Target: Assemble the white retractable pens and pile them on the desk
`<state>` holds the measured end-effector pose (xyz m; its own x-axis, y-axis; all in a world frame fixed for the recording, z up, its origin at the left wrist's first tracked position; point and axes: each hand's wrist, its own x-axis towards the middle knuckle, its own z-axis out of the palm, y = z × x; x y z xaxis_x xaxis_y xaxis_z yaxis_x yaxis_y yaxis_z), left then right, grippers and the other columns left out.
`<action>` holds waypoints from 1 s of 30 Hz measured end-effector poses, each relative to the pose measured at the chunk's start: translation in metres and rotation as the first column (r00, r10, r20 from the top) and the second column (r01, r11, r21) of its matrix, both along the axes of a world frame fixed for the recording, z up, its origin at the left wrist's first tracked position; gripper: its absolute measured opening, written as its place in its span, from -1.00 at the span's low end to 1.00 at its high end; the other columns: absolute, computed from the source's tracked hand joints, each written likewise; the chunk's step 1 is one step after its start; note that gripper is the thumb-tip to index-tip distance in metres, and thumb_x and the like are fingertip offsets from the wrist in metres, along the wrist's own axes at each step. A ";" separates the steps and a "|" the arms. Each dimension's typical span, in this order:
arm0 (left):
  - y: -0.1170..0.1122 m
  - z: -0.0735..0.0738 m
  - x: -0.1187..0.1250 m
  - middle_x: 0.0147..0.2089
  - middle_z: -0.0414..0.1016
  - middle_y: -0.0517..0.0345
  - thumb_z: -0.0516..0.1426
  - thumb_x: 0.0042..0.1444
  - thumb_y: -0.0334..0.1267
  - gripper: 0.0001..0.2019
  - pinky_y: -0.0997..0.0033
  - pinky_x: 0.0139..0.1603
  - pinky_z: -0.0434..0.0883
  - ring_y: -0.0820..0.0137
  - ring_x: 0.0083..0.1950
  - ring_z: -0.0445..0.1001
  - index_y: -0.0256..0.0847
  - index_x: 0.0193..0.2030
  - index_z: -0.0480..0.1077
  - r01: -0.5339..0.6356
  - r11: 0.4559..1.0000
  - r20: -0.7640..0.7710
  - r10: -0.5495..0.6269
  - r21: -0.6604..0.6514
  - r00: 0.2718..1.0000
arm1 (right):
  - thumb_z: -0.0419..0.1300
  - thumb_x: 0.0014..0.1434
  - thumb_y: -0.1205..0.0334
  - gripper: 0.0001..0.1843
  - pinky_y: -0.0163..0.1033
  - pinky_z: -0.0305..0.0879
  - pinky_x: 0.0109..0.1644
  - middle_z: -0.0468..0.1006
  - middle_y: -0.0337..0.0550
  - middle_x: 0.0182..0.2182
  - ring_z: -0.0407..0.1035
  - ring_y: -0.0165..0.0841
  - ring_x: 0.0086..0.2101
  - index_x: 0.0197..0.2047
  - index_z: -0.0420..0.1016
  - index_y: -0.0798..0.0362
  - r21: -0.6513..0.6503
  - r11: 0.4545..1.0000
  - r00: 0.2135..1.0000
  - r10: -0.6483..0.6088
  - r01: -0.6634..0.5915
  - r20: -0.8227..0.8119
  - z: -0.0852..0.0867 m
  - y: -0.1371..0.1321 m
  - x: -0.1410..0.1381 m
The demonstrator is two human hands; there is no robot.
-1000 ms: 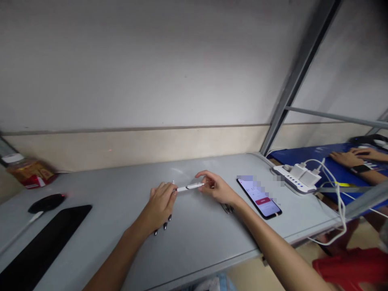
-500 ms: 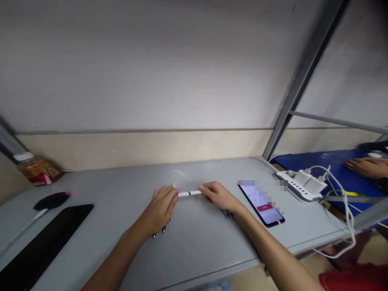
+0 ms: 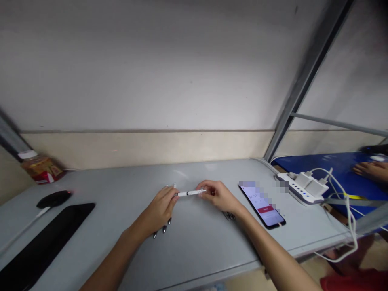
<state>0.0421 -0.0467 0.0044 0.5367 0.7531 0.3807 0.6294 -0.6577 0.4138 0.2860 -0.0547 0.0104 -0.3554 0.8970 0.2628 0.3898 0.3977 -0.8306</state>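
A white pen [image 3: 187,193] with a dark band round its middle is held nearly level above the grey desk. My left hand [image 3: 163,204] pinches its left end. My right hand [image 3: 216,195] curls its thumb and fingers round the clip end, which shows between them. Under my left hand lie several pens, mostly hidden; their dark, shiny tips [image 3: 164,229] stick out below it. Some slim dark pieces [image 3: 229,216] lie partly hidden beneath my right wrist; I cannot make out their kind.
A lit phone [image 3: 263,205] lies right of my hands, beside a power strip [image 3: 300,189] with white plugs and cables. To the left are a black flat slab [image 3: 51,242], a black mouse-like object [image 3: 54,199] and a bottle [image 3: 42,169]. Another person's hand [image 3: 371,170] rests on the blue desk.
My right fingers have loosened and shifted round the pen's right end, so its clip now shows. My left hand keeps its hold. The view has shifted slightly.
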 end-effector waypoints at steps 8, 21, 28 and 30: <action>0.000 0.000 0.000 -0.15 0.41 0.09 -0.11 0.32 -0.20 -0.77 0.23 -0.03 0.37 0.31 -0.09 0.38 -0.13 -0.13 0.35 -0.002 1.000 -0.012 0.002 0.007 1.000 | 0.16 0.20 -0.04 -0.63 -0.37 0.12 -0.40 0.42 -0.29 -0.52 0.25 -0.44 -0.50 -0.04 0.46 0.02 0.098 0.995 0.993 -0.041 0.030 0.113 -0.002 -0.003 -0.006; 0.007 -0.004 -0.009 -0.39 0.39 0.12 -0.12 0.27 -0.38 -0.74 0.27 -0.28 0.20 0.29 -0.31 0.27 -0.16 -0.40 0.28 -0.012 0.955 -0.228 0.083 0.298 0.970 | 0.03 0.29 -0.02 -0.61 -0.34 0.03 -0.45 0.36 -0.26 -0.57 0.15 -0.46 -0.55 -0.32 0.49 0.09 -0.030 0.994 0.992 0.104 -0.102 0.076 -0.006 -0.007 -0.018; 0.001 0.001 0.000 -0.32 0.41 0.08 -0.13 0.29 -0.35 -0.77 0.27 -0.24 0.19 0.29 -0.25 0.28 -0.19 -0.26 0.33 -0.035 0.935 -0.179 0.104 0.352 0.978 | 0.16 0.17 -0.07 -0.62 -0.37 -0.07 -0.56 0.22 -0.37 -0.70 0.03 -0.53 -0.66 -0.37 0.45 0.12 -0.363 0.909 0.924 0.056 -0.203 -0.378 -0.006 -0.003 -0.019; -0.001 0.002 0.002 -0.24 0.41 0.09 -0.12 0.31 -0.31 -0.79 0.27 -0.15 0.21 0.30 -0.18 0.31 -0.19 -0.18 0.32 -0.030 0.962 -0.120 0.064 0.270 0.991 | 0.26 0.09 -0.02 -0.67 -0.39 0.03 -0.52 0.36 -0.29 -0.59 0.18 -0.50 -0.58 -0.34 0.47 0.13 -0.335 0.934 0.877 -0.054 -0.124 -0.478 -0.006 0.001 -0.019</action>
<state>0.0446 -0.0475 0.0066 0.5599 0.6587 0.5026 0.6982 -0.7017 0.1418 0.2673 -0.0538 0.0039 -0.3012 0.9499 0.0829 -0.0936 0.0571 -0.9940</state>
